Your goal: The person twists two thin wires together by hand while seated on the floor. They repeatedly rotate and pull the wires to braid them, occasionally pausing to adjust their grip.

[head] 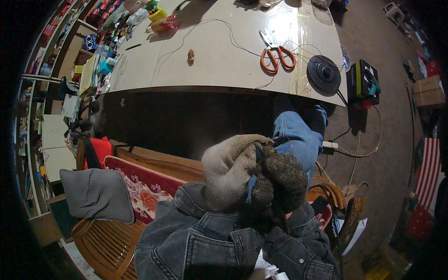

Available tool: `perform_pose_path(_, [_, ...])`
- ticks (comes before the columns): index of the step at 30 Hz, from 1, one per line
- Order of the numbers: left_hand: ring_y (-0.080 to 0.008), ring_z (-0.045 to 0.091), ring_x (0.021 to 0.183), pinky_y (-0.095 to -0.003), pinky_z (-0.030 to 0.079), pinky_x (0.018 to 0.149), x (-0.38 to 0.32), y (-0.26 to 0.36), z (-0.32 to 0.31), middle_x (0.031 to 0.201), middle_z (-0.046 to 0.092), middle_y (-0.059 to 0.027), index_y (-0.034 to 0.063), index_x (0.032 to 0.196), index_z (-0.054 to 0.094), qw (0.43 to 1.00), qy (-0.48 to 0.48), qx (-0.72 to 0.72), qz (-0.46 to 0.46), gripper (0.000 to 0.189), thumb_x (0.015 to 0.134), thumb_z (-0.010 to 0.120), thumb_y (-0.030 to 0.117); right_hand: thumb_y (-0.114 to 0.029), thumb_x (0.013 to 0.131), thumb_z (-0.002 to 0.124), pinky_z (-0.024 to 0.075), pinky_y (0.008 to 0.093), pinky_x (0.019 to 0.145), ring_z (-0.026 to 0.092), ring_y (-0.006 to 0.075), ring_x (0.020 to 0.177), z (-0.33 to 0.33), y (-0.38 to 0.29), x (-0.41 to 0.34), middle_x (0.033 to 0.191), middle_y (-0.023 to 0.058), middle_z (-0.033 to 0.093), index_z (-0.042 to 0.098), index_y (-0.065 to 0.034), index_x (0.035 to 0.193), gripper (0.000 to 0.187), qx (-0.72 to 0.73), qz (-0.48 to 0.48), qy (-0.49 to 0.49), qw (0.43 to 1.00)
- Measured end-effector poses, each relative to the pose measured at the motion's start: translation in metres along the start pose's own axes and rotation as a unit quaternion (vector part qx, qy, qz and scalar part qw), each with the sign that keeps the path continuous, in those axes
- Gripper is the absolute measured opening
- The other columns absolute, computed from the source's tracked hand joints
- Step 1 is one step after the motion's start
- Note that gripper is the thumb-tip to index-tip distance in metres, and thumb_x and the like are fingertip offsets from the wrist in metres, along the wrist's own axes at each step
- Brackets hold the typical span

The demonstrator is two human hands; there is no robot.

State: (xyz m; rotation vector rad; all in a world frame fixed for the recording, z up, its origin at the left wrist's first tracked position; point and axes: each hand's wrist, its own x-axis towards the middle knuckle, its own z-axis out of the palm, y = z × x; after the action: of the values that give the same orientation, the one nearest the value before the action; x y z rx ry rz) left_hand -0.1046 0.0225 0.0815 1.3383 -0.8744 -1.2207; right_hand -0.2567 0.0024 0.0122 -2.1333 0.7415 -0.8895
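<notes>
My left hand (pixel 227 171), in a light knitted glove, curls its fingers around a blue-and-black object (pixel 251 187), mostly hidden. Against it is my right hand (pixel 287 175), in a darker, soiled glove; what it grips cannot be made out. A thin red wire hangs from the table's edge towards the hands. On the table (pixel 210 70), beyond both hands, lie scissors with orange handles (pixel 278 57), partly spread, over thin wires (pixel 231 33). A black round reel or disc (pixel 323 73) sits near the right corner, and a small copper-coloured bundle (pixel 190 56) lies left of centre.
A red-labelled bottle (pixel 164 23) and a dark pen (pixel 133 46) lie at the table's left. Crowded shelves (pixel 49 78) line the left side. A grey cushion (pixel 96 196) rests on the wooden bench (pixel 105 245). Right of the table are a black-and-yellow box (pixel 362 82) and floor cables (pixel 357 154).
</notes>
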Motion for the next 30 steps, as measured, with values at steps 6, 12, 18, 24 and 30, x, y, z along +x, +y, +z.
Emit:
perform_pose_path(6, [-0.0252, 0.07, 0.095, -0.0359, 0.056, 0.087, -0.001, 0.0, 0.0, 0.105, 0.068, -0.0178, -0.0025, 0.114, 0.065, 0.999, 0.005, 0.033, 0.016, 0.025, 0.093, 0.058, 0.011, -0.031, 0.073, 0.072, 0.0472, 0.0454, 0.087, 0.061, 0.0362, 0.099, -0.01, -0.018, 0.006, 0.106, 0.0137, 0.066, 0.065, -0.011, 0.114, 0.046, 0.04, 0.056, 0.028, 0.997])
perform_pose_path(12, [-0.0244, 0.07, 0.093, -0.0357, 0.057, 0.086, -0.002, -0.006, 0.0, 0.105, 0.069, -0.0158, -0.0029, 0.115, 0.064, 1.0, 0.013, 0.012, 0.021, 0.027, 0.094, 0.059, 0.014, -0.027, 0.078, 0.069, 0.0459, 0.0444, 0.091, 0.061, 0.0336, 0.101, -0.007, -0.031, 0.009, 0.108, 0.0117, 0.066, 0.066, -0.011, 0.112, 0.038, 0.103, 0.054, 0.071, 0.991])
perform_pose_path(18, [-0.0211, 0.066, 0.1, -0.0349, 0.055, 0.087, -0.006, -0.005, -0.003, 0.113, 0.064, -0.0152, -0.0027, 0.121, 0.059, 0.998, -0.027, 0.024, -0.047, 0.033, 0.096, 0.059, 0.018, -0.022, 0.08, 0.066, 0.0457, 0.0442, 0.092, 0.061, 0.0317, 0.103, -0.005, -0.028, 0.005, 0.11, 0.0105, 0.066, 0.066, -0.0109, 0.111, 0.033, 0.06, 0.003, 0.088, 0.994])
perform_pose_path(24, [-0.0192, 0.067, 0.088, -0.0325, 0.056, 0.077, -0.003, -0.004, 0.005, 0.1, 0.069, -0.0133, -0.003, 0.11, 0.064, 0.999, 0.033, 0.024, -0.031, 0.026, 0.096, 0.059, 0.018, -0.019, 0.08, 0.065, 0.0472, 0.0452, 0.09, 0.062, 0.0311, 0.103, -0.002, -0.031, 0.005, 0.11, 0.0109, 0.066, 0.066, -0.0111, 0.112, 0.033, 0.044, 0.022, 0.083, 0.995])
perform_pose_path(30, [-0.0234, 0.069, 0.094, -0.036, 0.057, 0.087, -0.003, -0.005, 0.007, 0.107, 0.066, -0.0176, -0.004, 0.116, 0.061, 0.997, 0.053, -0.02, -0.048, 0.029, 0.095, 0.056, 0.016, -0.019, 0.08, 0.064, 0.0474, 0.0453, 0.089, 0.062, 0.0331, 0.101, -0.001, -0.032, 0.004, 0.109, 0.0123, 0.066, 0.066, -0.01, 0.111, 0.032, 0.009, 0.001, 0.088, 0.996])
